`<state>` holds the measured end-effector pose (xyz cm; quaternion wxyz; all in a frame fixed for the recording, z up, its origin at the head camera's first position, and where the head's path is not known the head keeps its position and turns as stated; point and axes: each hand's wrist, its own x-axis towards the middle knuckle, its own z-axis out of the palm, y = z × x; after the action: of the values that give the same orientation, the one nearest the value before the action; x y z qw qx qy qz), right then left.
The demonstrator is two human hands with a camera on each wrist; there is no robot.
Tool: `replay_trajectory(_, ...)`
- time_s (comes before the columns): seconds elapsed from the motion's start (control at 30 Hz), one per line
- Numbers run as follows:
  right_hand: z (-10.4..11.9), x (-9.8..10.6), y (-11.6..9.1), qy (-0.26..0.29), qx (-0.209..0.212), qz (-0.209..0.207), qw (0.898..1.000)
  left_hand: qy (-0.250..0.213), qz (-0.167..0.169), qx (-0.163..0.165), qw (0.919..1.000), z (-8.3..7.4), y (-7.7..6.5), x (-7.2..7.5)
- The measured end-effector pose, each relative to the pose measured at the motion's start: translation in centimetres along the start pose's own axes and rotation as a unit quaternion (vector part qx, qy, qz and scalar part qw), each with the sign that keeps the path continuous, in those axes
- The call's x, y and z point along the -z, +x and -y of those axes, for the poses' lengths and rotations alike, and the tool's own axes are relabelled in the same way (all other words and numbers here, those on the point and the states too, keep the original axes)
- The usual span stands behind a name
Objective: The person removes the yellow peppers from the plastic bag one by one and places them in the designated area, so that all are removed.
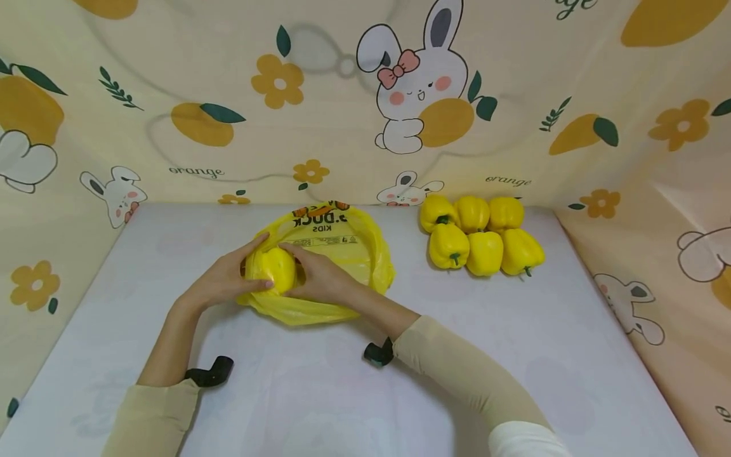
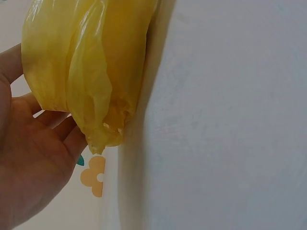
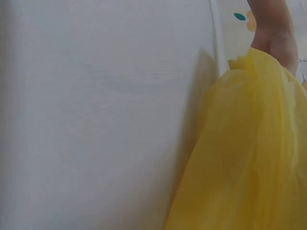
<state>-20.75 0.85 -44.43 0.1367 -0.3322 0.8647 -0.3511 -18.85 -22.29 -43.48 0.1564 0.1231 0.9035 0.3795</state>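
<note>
A yellow bell pepper is held between both hands at the left side of a round, opened-out yellow plastic bag. My left hand grips the pepper from the left, thumb across its front. From the right, my right hand grips the same pepper, its forearm crossing over the bag's front rim. In the left wrist view, crumpled bag film hangs in front of the left hand's fingers and hides their tips. The right wrist view has the bag's outer side hiding the right hand and the pepper.
Several more yellow bell peppers stand in two rows at the back right of the white table. A printed cloth with rabbits and oranges rises behind the table and along its sides. Black wrist cameras sit on both forearms.
</note>
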Motion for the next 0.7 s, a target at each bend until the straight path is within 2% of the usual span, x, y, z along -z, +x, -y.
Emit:
replay_trajectory(0.33, -0.2, -0.2, 0.0, 0.029, -0.017, -0.038, 0.999, -0.005, -0.003, 0.002, 1.0000, 0.0, 0.0, 0.1)
replay_trajectory(0.7, -0.1, 1.7, -1.0, 0.046, -0.034, -0.066, 0.996, -0.005, 0.002, -0.001, 1.0000, -0.2, -0.2, 0.2)
